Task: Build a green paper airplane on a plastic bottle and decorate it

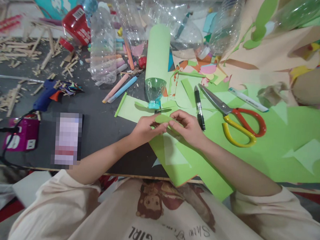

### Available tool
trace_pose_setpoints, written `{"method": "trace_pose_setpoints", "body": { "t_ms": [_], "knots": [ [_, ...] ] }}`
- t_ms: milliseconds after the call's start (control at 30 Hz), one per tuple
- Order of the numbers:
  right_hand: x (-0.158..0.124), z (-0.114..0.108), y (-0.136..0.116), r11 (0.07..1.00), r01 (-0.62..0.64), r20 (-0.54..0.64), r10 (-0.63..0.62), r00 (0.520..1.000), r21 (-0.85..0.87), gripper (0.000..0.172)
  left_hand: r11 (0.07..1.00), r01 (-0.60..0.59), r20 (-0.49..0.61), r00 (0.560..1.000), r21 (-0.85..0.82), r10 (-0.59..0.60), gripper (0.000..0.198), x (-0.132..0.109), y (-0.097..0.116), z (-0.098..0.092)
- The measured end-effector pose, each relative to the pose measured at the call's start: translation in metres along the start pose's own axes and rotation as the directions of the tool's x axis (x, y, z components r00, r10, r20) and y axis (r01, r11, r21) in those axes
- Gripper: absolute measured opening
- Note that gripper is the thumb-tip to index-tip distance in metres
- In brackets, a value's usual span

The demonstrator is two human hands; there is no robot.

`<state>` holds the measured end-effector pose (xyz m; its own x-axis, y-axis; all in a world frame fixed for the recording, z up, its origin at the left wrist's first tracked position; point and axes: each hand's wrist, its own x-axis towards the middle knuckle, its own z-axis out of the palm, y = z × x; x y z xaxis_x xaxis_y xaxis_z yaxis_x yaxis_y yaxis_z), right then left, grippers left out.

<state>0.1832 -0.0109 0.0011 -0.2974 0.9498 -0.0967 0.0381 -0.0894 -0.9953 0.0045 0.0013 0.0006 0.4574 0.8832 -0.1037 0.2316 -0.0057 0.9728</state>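
Observation:
Between my two hands is a small leaf-shaped piece of green paper (164, 118). My left hand (148, 128) pinches its left side and lower edge, while my right hand (185, 125) pinches the right end. Just beyond my fingers lies a plastic bottle (155, 89) wrapped in light green paper, its teal cap (153, 105) toward me. Under and beside my hands are sheets of green paper (213, 161). A black pen (199, 108) and scissors (225, 109) with one red and one yellow handle lie right of my right hand.
A blue glue gun (46, 93), a phone (67, 140) and a purple box (23, 135) lie at left. Small wooden sticks (15, 53) are scattered behind them. Clear bottles (103, 46) and paper scraps crowd the back. A white marker (248, 99) lies beyond the scissors.

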Motion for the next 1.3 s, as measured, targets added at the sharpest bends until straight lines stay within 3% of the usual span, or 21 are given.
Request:
{"method": "trace_pose_setpoints", "body": {
  "t_ms": [333, 467, 567, 867, 1100, 1300],
  "knots": [
    [-0.001, 0.002, -0.003, 0.987, 0.130, -0.094, -0.139, 0.986, -0.096, 0.020, 0.988, -0.135, -0.008, 0.991, 0.071, 0.136, 0.038, -0.004, -0.005, -0.003],
    [0.000, 0.000, -0.003, 0.989, 0.124, -0.160, -0.136, 0.978, -0.084, 0.025, 0.934, -0.356, -0.072, 0.933, -0.024, 0.354, 0.047, -0.008, -0.013, -0.003],
    [0.000, 0.000, -0.003, 0.993, 0.103, -0.209, -0.112, 0.972, -0.054, 0.033, 0.895, -0.445, -0.040, 0.895, -0.025, 0.444, 0.053, -0.009, -0.016, -0.004],
    [0.001, -0.001, -0.003, 0.995, 0.095, -0.216, -0.098, 0.971, -0.025, 0.041, 0.892, -0.450, -0.036, 0.893, -0.045, 0.449, 0.047, -0.009, -0.015, -0.004],
    [0.001, -0.001, -0.003, 0.996, 0.084, -0.234, -0.089, 0.968, -0.032, 0.045, 0.935, -0.332, -0.052, 0.943, -0.127, 0.328, 0.048, -0.008, -0.014, -0.005],
    [0.002, 0.000, -0.003, 0.997, 0.076, -0.250, -0.071, 0.966, 0.009, 0.045, 0.937, -0.314, -0.051, 0.949, -0.151, 0.310, 0.048, -0.008, -0.013, -0.006]
  ]
}}
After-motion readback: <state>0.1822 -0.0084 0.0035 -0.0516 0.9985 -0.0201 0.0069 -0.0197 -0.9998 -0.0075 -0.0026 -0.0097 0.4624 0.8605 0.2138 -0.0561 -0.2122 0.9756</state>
